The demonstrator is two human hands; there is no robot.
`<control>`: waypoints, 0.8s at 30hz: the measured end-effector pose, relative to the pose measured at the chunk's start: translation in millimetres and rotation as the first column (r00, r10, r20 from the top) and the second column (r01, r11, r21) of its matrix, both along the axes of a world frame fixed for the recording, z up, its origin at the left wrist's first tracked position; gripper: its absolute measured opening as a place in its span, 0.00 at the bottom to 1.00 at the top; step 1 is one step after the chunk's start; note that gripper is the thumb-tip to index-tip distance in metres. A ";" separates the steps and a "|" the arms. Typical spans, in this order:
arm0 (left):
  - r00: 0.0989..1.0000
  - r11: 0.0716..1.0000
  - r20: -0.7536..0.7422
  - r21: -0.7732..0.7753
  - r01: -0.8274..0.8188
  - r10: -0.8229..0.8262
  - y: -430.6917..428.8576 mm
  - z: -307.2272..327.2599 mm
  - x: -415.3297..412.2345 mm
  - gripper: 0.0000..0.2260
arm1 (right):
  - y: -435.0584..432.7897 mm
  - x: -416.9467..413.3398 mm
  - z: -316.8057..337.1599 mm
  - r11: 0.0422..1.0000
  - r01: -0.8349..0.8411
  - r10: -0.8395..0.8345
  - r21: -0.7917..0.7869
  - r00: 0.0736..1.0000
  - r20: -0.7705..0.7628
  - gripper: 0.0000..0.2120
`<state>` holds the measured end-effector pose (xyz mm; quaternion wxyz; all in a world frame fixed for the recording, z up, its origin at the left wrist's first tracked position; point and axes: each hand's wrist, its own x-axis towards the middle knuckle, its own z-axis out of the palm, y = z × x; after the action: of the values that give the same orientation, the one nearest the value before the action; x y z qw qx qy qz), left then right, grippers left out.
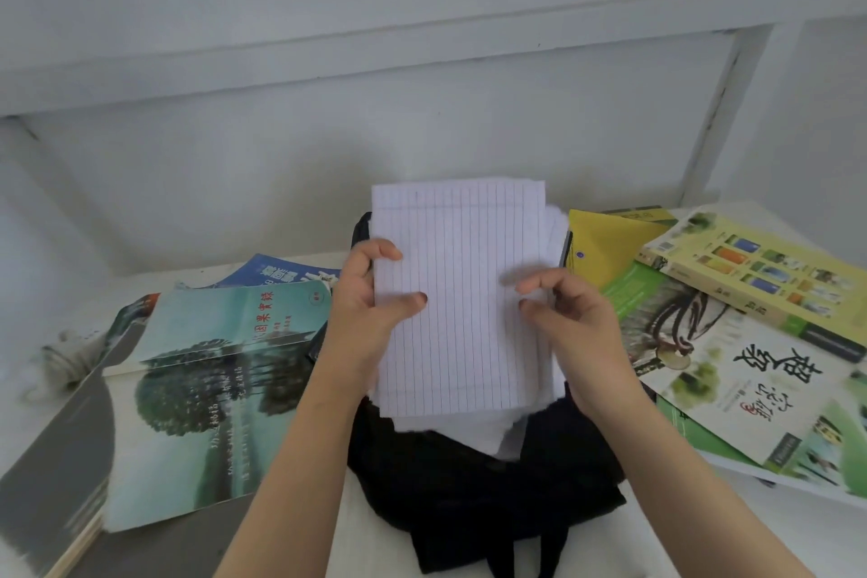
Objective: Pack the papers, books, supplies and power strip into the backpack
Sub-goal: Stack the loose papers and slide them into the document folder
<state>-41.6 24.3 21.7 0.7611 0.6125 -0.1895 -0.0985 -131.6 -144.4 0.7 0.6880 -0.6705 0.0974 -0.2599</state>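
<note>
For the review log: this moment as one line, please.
left hand: grips lined papers | right hand: pinches their right edge | black backpack: beneath papers | books: unpacked, both sides

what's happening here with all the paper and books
A person is packing a black backpack that lies on the table. The left grip holds a stack of lined papers by its left edge, upright over the bag, and the right grip pinches the right edge. The books are not packed yet: a teal book lies on the left, and a yellow book and a green-and-white book lie on the right.
</note>
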 end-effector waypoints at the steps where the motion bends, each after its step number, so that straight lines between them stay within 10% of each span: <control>1: 0.998 1.000 0.061 -0.027 -0.006 0.008 -1.1 4.8 0.8 0.22 | -3.0 2.0 4.5 1.000 -0.001 0.002 -0.012 0.998 0.063 0.23; 6: 0.941 0.994 0.330 0.057 -0.098 0.073 -3.2 17.8 1.5 0.21 | -3.7 11.2 25.1 0.991 0.038 -0.004 -0.128 0.966 0.257 0.20; 16: 0.906 0.978 0.401 0.093 -0.189 0.137 -4.1 13.4 -6.0 0.18 | -2.4 8.8 20.5 0.951 0.091 0.016 -0.296 0.940 0.340 0.21; 24: 0.831 0.975 0.548 0.114 -0.189 0.097 -7.4 25.7 -14.8 0.40 | -2.9 6.1 24.2 0.893 0.171 -0.016 -0.417 0.937 0.350 0.35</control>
<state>-56.5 16.9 47.4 0.6296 0.6881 -0.3403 0.1198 -125.5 -147.3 24.8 0.5109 -0.7488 -0.0507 -0.4193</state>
